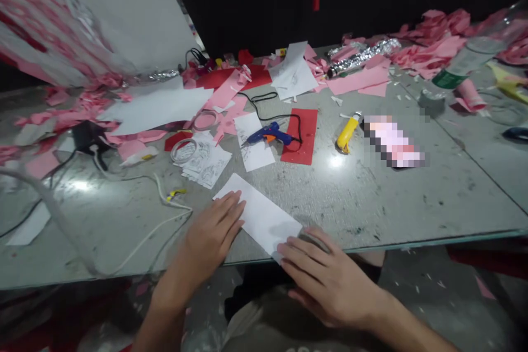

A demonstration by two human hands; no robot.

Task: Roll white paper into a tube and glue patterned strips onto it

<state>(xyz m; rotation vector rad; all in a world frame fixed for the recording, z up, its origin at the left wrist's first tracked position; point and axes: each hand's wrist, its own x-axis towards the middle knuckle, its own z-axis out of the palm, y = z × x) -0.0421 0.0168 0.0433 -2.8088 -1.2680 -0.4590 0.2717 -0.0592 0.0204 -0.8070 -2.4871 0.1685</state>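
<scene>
Pink paper scraps (441, 52) crowd the far side of our grey surface (396, 198), and down at the near edge we've got a white paper rectangle (264, 212) between our hands. Its long axis slants from far left to near right, and we're touching both ends: left hand (216, 231) on the far-left one, right hand (330, 272) on the near-right. Fingers outstretched on both, laid on the paper, not clenched; whether the right thumb meets it, we can't tell. Farther off, a blue hot-glue gun (279, 133) straddles a white sheet (259, 160) and a red card (303, 151).
</scene>
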